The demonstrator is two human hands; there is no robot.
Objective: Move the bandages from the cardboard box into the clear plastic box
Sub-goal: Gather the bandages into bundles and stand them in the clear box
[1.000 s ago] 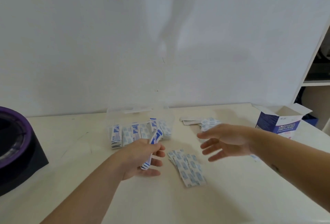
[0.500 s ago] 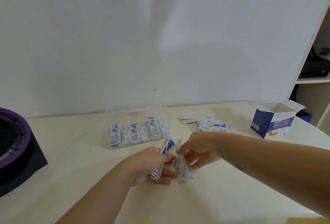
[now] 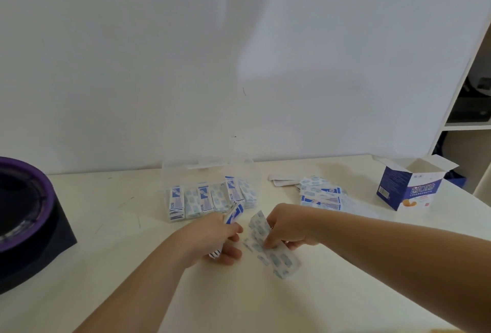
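My left hand (image 3: 210, 237) grips a small stack of blue-and-white bandages (image 3: 233, 214) upright above the table. Just right of it, my right hand (image 3: 285, 226) pinches several pale blue patterned bandages (image 3: 271, 249) that fan down onto the tabletop. The clear plastic box (image 3: 207, 168) stands open at the back, with rows of bandages (image 3: 210, 198) standing in its front part. A loose pile of bandages (image 3: 320, 194) lies to its right. The blue-and-white cardboard box (image 3: 409, 186) sits open at the far right.
A black base with a purple-rimmed round object (image 3: 24, 216) fills the left edge of the cream table (image 3: 106, 226). A white wall rises right behind the table. Shelving (image 3: 470, 109) stands at the right, beyond the cardboard box.
My right hand came in from the right and picked up the fanned bandages lying on the table. My left hand has kept its stack and shifted slightly toward the right hand.
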